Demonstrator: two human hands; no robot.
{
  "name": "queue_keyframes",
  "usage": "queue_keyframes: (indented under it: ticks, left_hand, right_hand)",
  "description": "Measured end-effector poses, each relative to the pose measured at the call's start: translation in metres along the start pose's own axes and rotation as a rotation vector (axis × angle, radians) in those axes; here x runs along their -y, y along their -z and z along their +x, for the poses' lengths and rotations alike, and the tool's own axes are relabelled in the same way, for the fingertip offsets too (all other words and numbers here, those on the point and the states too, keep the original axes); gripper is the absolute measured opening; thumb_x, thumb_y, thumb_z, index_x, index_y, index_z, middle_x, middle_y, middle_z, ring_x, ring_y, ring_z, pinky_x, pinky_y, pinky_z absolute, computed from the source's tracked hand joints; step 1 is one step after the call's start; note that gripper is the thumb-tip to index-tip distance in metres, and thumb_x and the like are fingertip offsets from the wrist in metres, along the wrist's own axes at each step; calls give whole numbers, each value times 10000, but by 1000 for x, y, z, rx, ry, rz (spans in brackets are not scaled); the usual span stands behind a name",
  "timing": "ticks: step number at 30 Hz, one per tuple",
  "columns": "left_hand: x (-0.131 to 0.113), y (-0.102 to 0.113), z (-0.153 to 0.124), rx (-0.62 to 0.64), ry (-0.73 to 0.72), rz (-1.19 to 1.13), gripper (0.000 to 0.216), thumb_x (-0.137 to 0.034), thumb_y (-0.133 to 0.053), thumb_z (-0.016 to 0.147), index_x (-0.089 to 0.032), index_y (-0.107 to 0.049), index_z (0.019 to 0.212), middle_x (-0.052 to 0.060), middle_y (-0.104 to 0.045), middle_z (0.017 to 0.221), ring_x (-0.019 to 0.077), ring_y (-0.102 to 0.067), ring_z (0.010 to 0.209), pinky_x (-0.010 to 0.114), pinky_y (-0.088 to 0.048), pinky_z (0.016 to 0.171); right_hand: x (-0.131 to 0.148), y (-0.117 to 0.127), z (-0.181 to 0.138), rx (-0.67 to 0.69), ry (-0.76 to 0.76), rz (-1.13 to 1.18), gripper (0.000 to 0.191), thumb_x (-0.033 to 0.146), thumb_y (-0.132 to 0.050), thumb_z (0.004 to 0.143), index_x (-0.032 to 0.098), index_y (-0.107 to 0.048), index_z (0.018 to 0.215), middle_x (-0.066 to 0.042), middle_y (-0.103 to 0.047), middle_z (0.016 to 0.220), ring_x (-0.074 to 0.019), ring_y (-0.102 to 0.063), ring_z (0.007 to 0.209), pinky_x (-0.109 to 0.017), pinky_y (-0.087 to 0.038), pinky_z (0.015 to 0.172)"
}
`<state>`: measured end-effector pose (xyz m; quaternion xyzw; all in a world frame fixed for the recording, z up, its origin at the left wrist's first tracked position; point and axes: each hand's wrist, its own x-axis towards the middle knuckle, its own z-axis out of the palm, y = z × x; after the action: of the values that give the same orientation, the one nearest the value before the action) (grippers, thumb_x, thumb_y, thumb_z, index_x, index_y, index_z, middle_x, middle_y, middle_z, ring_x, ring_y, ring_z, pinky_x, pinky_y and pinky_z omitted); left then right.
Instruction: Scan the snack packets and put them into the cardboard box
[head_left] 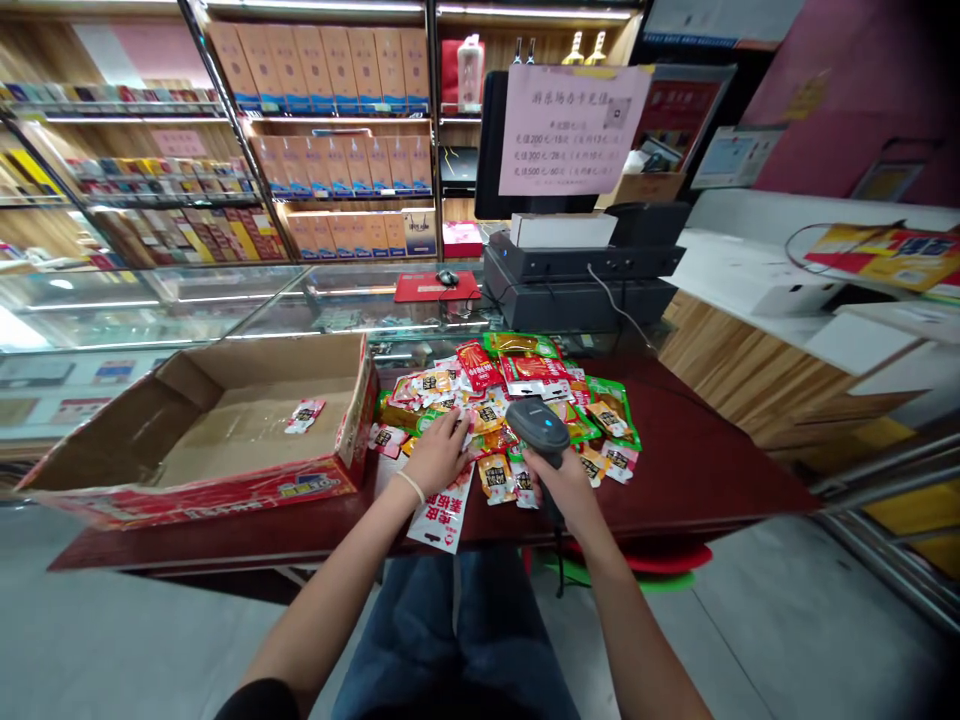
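My right hand is wrapped round the handle of a dark barcode scanner, whose head points at a heap of small snack packets on the dark red table. My left hand lies on the near left side of the heap, fingers spread flat over a few packets and a white-and-red bag. A shallow open cardboard box stands to the left with one small packet inside.
Behind the table runs a glass counter with a red mouse pad and mouse. A cash register with a screen and a pink notice stands at the back. Shelves of boxed goods fill the wall. A white counter is at right.
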<state>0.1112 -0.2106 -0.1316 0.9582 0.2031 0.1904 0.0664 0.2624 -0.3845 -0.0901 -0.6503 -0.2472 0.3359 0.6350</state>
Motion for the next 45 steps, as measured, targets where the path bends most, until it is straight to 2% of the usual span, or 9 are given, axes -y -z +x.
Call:
queue_keyframes:
  ticks: [5,9,16,20,29,33,37,41,45]
  left_hand:
    - [-1,0,-2,-46,-28,38,469,-289,-516,952,-151,-496,1400,201,-533,1432,308,-516,1315,489,-436,1082]
    - [8,-2,-8,-151,23,-121,304,-263,-446,988,-211,-627,1227,127,-686,1242,241,-656,1125,403,-513,982]
    - [10,-1,-7,-581,560,-887,271,-422,-593,897,-197,-684,1018,62,-726,915,173,-673,794,273,-531,728]
    - [4,3,8,-602,795,-1415,404,-474,-743,727,-154,-668,962,34,-684,854,141,-633,690,250,-529,611]
    - [-10,11,22,-652,774,-1627,426,-441,-784,679,-161,-630,961,-16,-632,835,69,-573,637,215,-540,627]
    - [-13,14,24,-662,749,-1630,356,-398,-749,728,-157,-613,952,-37,-597,764,57,-563,613,171,-480,571]
    - [-17,18,25,-683,764,-1598,289,-373,-732,754,-173,-587,903,-114,-404,568,16,-377,427,144,-395,468]
    - [-22,30,26,-641,755,-1633,346,-365,-742,724,-173,-627,989,-53,-598,713,47,-547,546,178,-498,567]
    - [-21,64,23,-626,656,-1632,437,-286,-752,692,-176,-634,1098,34,-713,954,111,-668,754,204,-529,655]
  right_hand:
    - [-3,-1,1,-5,1,5,369,499,-785,694,225,-552,772,82,-502,445,-108,-444,332,-227,-393,323]
    - [-6,0,2,-4,25,-22,364,504,-778,707,223,-554,762,76,-510,438,-108,-436,328,-233,-393,330]
    - [-4,-1,-2,32,77,-51,342,511,-745,748,233,-546,725,74,-487,430,-116,-427,326,-247,-385,345]
    - [0,-2,-8,13,87,-44,377,532,-754,739,229,-531,729,65,-515,477,-107,-439,349,-236,-381,351]
    - [-1,0,-24,125,104,-162,538,514,-760,725,263,-500,1123,119,-523,489,-105,-406,290,-209,-335,289]
    - [1,-2,-28,111,78,-197,435,507,-770,704,242,-537,957,104,-503,439,-108,-400,284,-220,-327,291]
    - [7,-3,-31,95,59,-211,385,520,-774,694,251,-509,769,88,-456,378,-124,-411,298,-238,-336,314]
    - [16,-4,-33,88,72,-186,396,538,-774,695,254,-516,793,92,-452,374,-124,-405,304,-243,-334,333]
    - [26,-7,-30,115,108,-167,417,563,-772,709,243,-521,802,78,-478,402,-119,-420,324,-239,-353,350]
